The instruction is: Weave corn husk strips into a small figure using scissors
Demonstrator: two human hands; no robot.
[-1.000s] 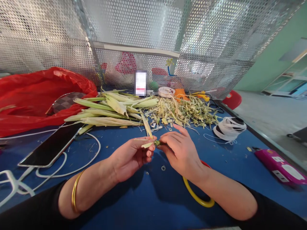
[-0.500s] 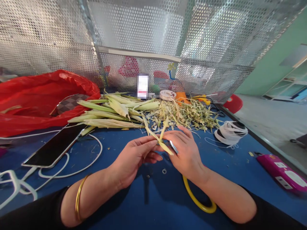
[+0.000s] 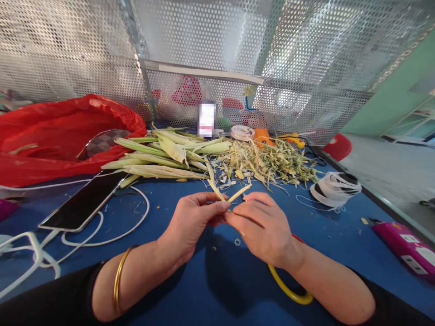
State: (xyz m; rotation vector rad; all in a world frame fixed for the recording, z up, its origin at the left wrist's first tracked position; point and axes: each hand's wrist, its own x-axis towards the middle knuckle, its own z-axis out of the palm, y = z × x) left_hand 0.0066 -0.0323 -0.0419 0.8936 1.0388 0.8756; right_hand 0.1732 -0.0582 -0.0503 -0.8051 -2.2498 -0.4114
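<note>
A pale yellow corn husk strip [image 3: 239,193] is held over the blue table, its two ends spread upward in a V. My left hand [image 3: 190,219] pinches it between thumb and fingers where the ends cross. My right hand [image 3: 267,226] is closed at the lower part of the strip, its fingertips meeting those of my left hand. A small metallic tip shows by the right index finger; the rest of it is hidden. Behind my hands lie long green-white corn husks [image 3: 159,156] and a heap of husk scraps [image 3: 282,160].
A red plastic bag [image 3: 68,122] and a phone [image 3: 81,201] with white cable lie left. To the right are a spool of white cord [image 3: 335,190] and a magenta power strip [image 3: 404,246]. A small clear ring [image 3: 237,242] lies below my hands. A perforated metal screen [image 3: 204,40] stands behind.
My right hand has turned and closed over the strip's lower end, which stuck out toward me before. The metallic piece in it is now mostly covered. The view has shifted slightly.
</note>
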